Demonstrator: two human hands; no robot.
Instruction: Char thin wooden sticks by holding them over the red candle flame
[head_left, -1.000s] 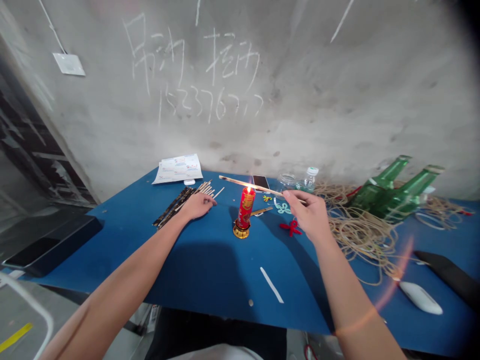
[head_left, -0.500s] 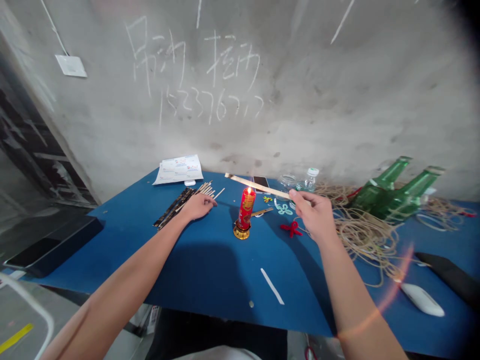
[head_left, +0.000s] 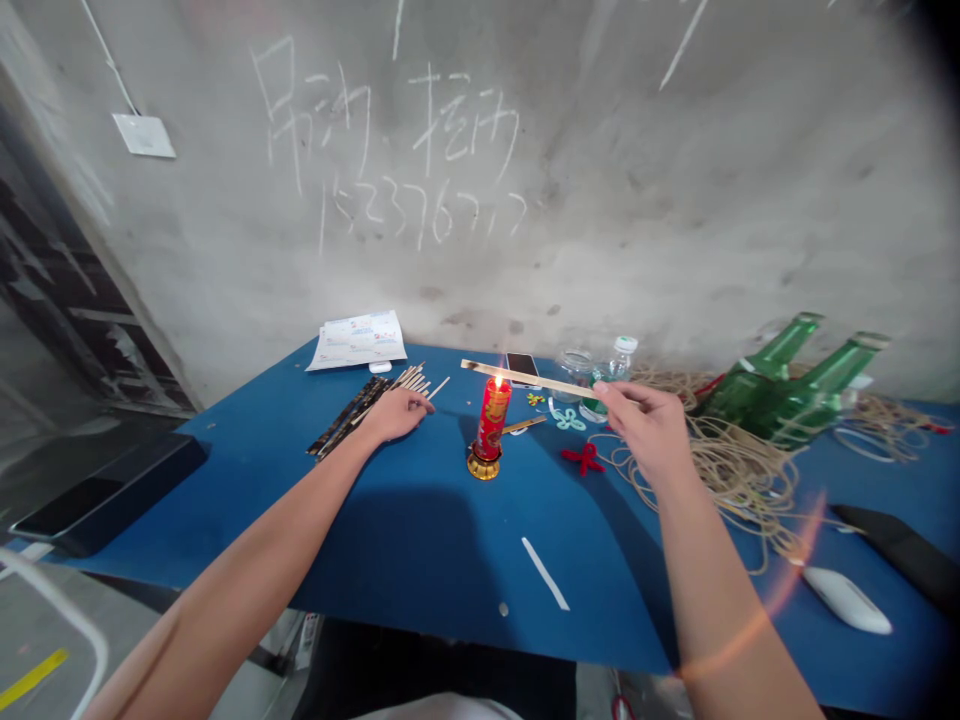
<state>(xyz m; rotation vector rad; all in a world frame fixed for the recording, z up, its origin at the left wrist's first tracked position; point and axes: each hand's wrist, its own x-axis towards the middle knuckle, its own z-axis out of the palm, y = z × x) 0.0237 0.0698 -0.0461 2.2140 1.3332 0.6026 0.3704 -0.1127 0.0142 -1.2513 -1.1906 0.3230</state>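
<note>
Overhead, a right hand (head_left: 645, 432) is pinching a bamboo strip (head_left: 525, 378) just past a lit red candle (head_left: 492, 418), while an empty, relaxed left hand (head_left: 397, 415) is resting just beside a pile of sticks (head_left: 409, 380).

Makeshift craft workshop: bare concrete wall (head_left: 637, 200), chalk writing (head_left: 390, 140), blue worktable (head_left: 420, 560), coiled twine (head_left: 739, 480).

camera: one, on the head | looks: forward and down | sees: left hand (head_left: 397, 415), right hand (head_left: 645, 432), bench (head_left: 420, 570), from close by
</note>
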